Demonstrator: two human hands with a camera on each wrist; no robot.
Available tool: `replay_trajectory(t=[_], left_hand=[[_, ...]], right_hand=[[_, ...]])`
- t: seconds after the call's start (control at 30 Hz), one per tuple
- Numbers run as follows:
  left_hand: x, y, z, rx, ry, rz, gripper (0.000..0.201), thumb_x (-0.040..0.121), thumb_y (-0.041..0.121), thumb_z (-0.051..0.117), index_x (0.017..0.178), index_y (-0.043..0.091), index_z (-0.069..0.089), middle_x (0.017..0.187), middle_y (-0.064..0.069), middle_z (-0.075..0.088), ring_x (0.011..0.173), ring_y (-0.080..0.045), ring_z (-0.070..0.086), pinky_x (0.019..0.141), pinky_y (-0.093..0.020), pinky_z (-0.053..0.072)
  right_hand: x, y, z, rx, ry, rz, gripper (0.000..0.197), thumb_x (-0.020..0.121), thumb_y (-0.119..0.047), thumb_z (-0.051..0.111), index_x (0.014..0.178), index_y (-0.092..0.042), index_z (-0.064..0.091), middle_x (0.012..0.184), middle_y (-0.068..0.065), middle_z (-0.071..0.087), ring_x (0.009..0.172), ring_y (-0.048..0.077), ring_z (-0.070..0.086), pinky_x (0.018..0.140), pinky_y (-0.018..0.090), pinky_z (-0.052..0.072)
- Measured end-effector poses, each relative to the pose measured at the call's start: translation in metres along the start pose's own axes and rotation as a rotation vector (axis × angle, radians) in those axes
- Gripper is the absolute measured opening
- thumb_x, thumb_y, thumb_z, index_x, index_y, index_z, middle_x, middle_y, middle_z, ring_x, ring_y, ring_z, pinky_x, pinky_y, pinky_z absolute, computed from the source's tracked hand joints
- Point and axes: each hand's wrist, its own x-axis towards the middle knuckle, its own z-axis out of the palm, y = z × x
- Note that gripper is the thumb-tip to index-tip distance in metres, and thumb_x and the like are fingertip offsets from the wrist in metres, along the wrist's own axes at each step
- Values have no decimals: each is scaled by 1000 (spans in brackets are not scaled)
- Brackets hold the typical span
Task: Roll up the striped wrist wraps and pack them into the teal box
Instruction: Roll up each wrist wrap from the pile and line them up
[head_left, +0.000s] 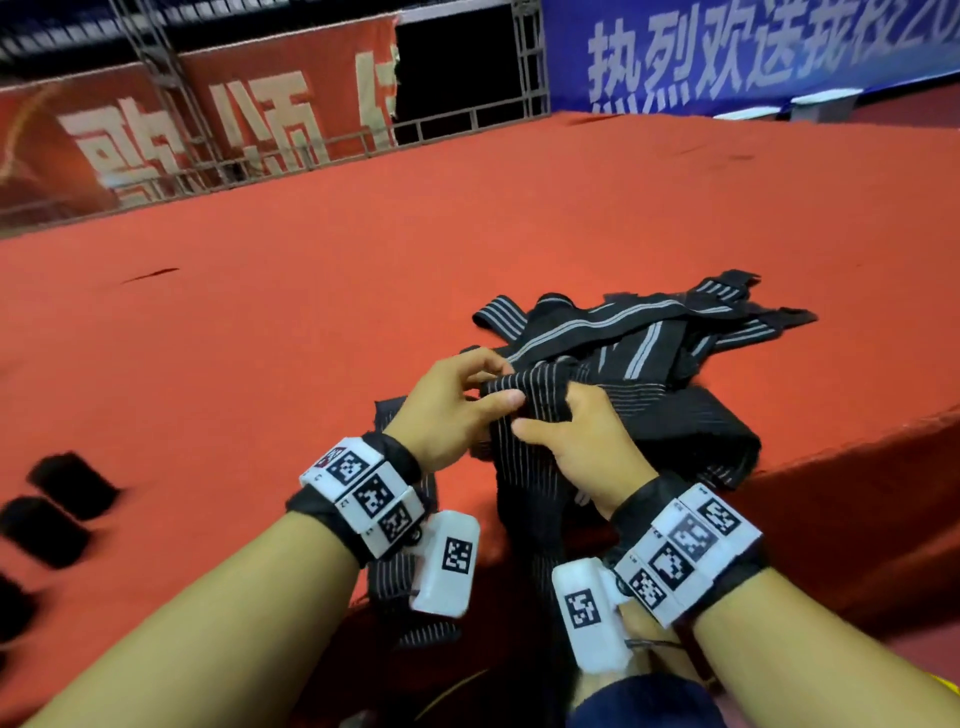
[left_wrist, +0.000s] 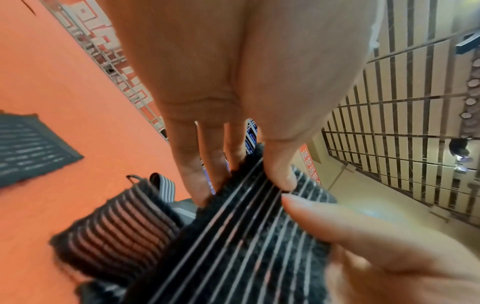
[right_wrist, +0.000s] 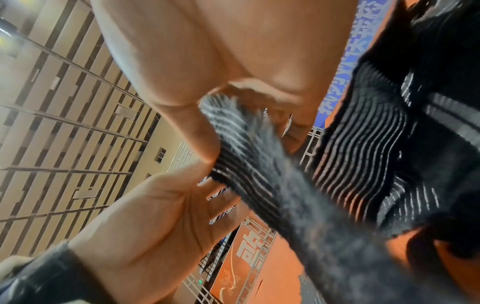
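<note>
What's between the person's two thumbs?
The end of a striped wrap, pinched by the left hand and right hand; the left wrist view shows it best.

Red platform (head_left: 467, 234) is open carpet across its far and left-centre stretch; a hand can pass freely there. Right of centre, a tangled pile of striped wraps (head_left: 649, 332) takes up the surface up to near the right edge and blocks a flat sweep. Both hands, left hand (head_left: 447, 410) and right hand (head_left: 587, 441), are bunched together at the near edge on one wrap (head_left: 524, 405), its loose end hanging over the platform edge, so the near-centre approach is crowded. Dark rolled pieces (head_left: 62, 499) sit along the near left, blurred, with carpet between them. Metal railing (head_left: 291, 150) closes off the far left side.
</note>
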Motion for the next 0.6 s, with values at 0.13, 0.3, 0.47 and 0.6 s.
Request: replay_trajectory(t=[0.13, 0.3, 0.47, 0.6], left_hand=[[-15, -7, -15, 71, 56, 15, 20, 85, 6, 78, 83, 19, 64, 83, 3, 65, 67, -17, 58, 63, -35, 54], [-40, 0, -30, -71, 102, 13, 38, 76, -21, 71, 88, 15, 64, 87, -4, 65, 71, -11, 63, 66, -23, 54], [-59, 6, -43, -181, 239, 30, 23, 84, 2, 77, 101, 17, 72, 91, 0, 69, 73, -9, 64, 65, -22, 53], [-71, 6, -52, -115, 321, 65, 16, 89, 1, 72, 84, 16, 73, 74, 4, 67, 63, -11, 61, 59, -27, 51]], right_hand=[[-1, 0, 10, -15, -27, -8, 32, 81, -36, 77, 97, -9, 78, 93, 15, 77, 94, 31, 74, 91, 57, 55], [-1, -5, 29, -46, 72, -57, 61, 81, -64, 68, 87, -3, 70, 91, 27, 69, 80, 35, 69, 80, 64, 53], [-4, -19, 39, -75, 8, -157, 10, 96, -20, 67, 97, -13, 73, 92, 6, 76, 89, 22, 73, 86, 48, 58], [-10, -27, 49, -26, -41, -213, 5, 91, -8, 71, 94, -12, 72, 92, 6, 75, 86, 17, 71, 82, 36, 58]])
